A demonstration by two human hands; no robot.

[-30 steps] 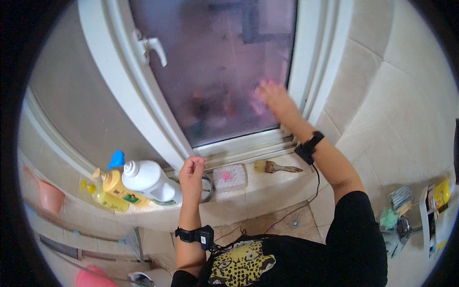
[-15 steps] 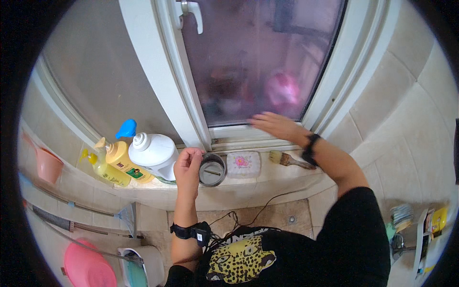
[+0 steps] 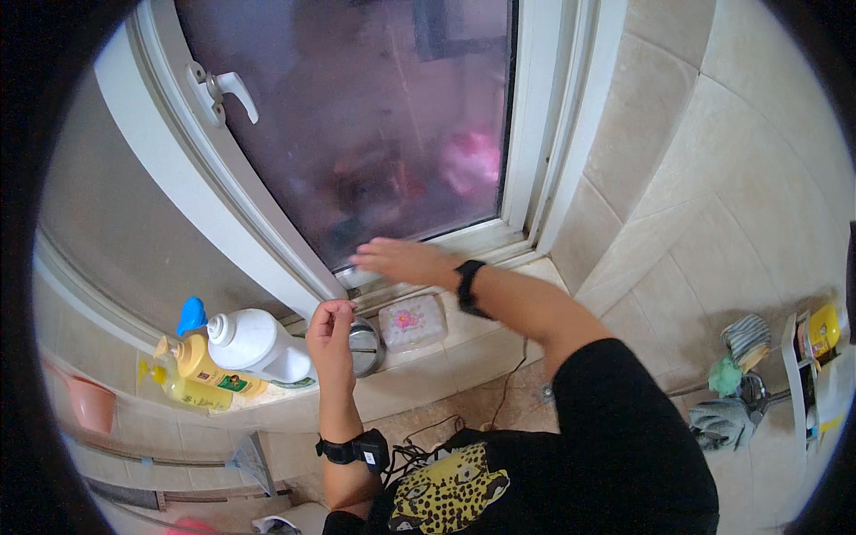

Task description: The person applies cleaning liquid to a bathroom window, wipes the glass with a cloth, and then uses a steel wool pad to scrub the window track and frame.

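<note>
My left hand (image 3: 331,337) is closed in a pinch beside a dark round container (image 3: 366,349). What its fingers hold, if anything, is hidden. Within the container lies a thin stick. With fingers stretched out, slightly blurred, my right hand (image 3: 406,261) is at the lower edge of the window (image 3: 383,107), close to the glass's bottom left corner; whether it touches is unclear. Below that hand, a white box with a pink flower on its lid (image 3: 413,323) sits on the tiled ledge next to the container. My right forearm covers the place where a brush lay.
Left along the ledge stand a white pump bottle (image 3: 259,346), a yellow pump bottle (image 3: 209,366) and a clear yellowish one (image 3: 187,388). The window handle (image 3: 236,94) juts out at upper left. A shelf (image 3: 796,383) and hanging cloths (image 3: 727,422) are at far right.
The whole view has shifted, sliding the window leftward. My right hand has swept left along the window's bottom edge, from near its right corner. The left hand stays beside the container.
</note>
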